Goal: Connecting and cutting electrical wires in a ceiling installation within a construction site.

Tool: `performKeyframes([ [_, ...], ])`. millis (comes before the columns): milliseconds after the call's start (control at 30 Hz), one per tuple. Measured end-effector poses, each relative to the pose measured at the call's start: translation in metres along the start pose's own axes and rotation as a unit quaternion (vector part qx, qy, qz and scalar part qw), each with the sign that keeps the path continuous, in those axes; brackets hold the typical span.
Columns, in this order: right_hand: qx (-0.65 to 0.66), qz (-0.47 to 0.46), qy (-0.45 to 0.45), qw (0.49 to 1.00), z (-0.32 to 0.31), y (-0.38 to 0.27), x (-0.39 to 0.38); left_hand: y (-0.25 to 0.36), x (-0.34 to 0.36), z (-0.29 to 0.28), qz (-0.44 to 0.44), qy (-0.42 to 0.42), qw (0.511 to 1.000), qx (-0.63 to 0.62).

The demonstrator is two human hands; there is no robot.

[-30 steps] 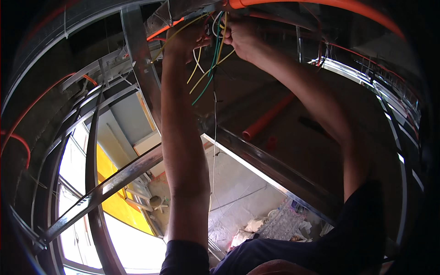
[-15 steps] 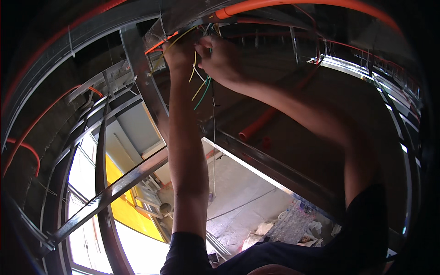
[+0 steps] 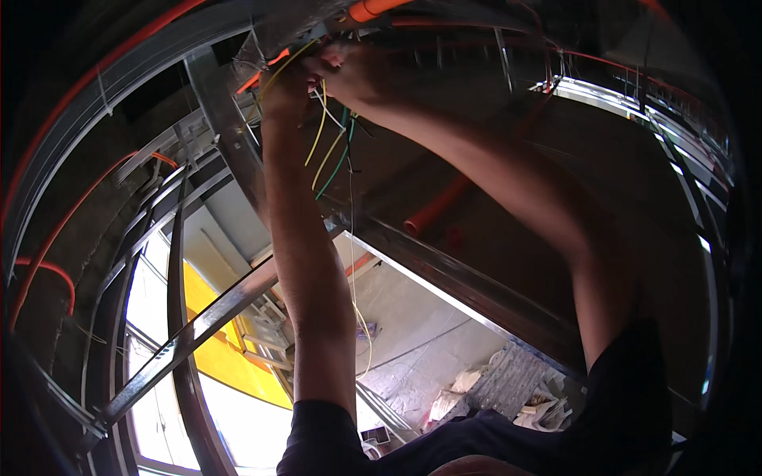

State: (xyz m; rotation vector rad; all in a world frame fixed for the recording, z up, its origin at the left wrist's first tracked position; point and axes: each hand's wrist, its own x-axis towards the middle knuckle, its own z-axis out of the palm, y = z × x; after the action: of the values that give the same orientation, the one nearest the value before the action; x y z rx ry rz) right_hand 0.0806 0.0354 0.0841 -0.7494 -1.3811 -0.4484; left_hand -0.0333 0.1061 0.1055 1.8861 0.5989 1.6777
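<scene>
Both your hands are raised overhead at the wire bundle.

Your left hand (image 3: 287,87) and right hand (image 3: 359,73) sit nearly touching, fingers curled on the yellow and green wires (image 3: 332,147), which hang straight down between your forearms from the orange conduit (image 3: 371,9) just above; the exact pinch seems hidden in shadow.

No packages, labels, signs or screens visible anywhere in view.
</scene>
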Motion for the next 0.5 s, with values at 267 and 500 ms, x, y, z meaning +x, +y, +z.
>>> performKeyframes([
  [267, 0.084, 0.068, 0.006, 0.994, -0.013, 0.030, -0.013, 0.010, -0.021, 0.002, 0.051, 0.017, 0.998, 0.029],
  [500, -0.044, 0.023, -0.053, 0.997, -0.035, 0.015, -0.012, 0.009, -0.031, 0.007, -0.021, -0.010, 0.998, -0.054],
])
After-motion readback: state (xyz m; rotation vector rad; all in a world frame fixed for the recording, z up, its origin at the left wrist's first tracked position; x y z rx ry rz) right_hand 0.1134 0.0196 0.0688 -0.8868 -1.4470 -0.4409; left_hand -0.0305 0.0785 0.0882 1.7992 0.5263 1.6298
